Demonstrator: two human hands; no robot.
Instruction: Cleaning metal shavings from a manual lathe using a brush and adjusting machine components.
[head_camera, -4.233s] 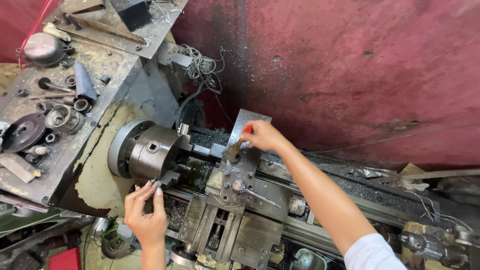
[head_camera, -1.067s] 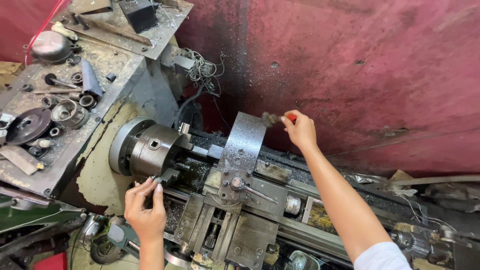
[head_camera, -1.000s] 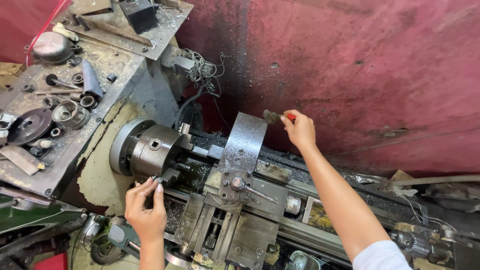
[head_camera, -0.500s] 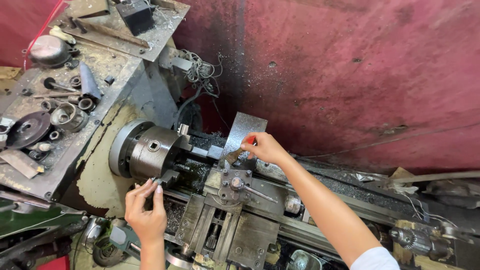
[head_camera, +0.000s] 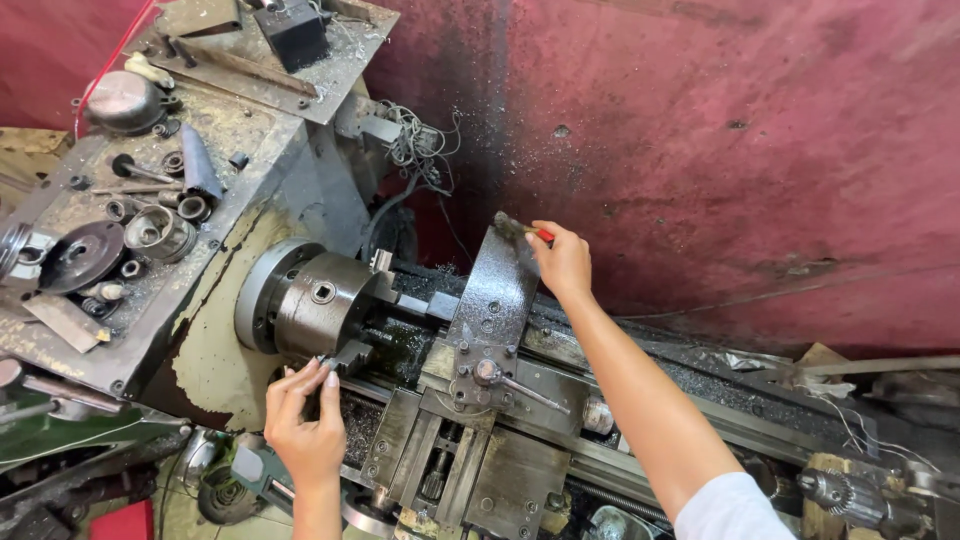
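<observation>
Right hand (head_camera: 565, 262) grip pinching brush (head_camera: 520, 230) — left hand (head_camera: 305, 425), fingers together, touching chuck (head_camera: 322, 305)

a scuffed, stained dark red wall (head_camera: 720, 150) stands behind the machine.

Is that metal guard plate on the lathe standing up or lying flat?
Standing up. The metal guard plate rises tilted above the tool post, and the right hand holds a small brush at its top edge.

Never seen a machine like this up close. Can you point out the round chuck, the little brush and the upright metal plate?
chuck (head_camera: 318, 300), head view, on its round steel body.
brush (head_camera: 512, 228), head view, on the bristle end beyond the right hand (head_camera: 565, 262).
metal plate (head_camera: 495, 295), head view, on its flat face.
</observation>
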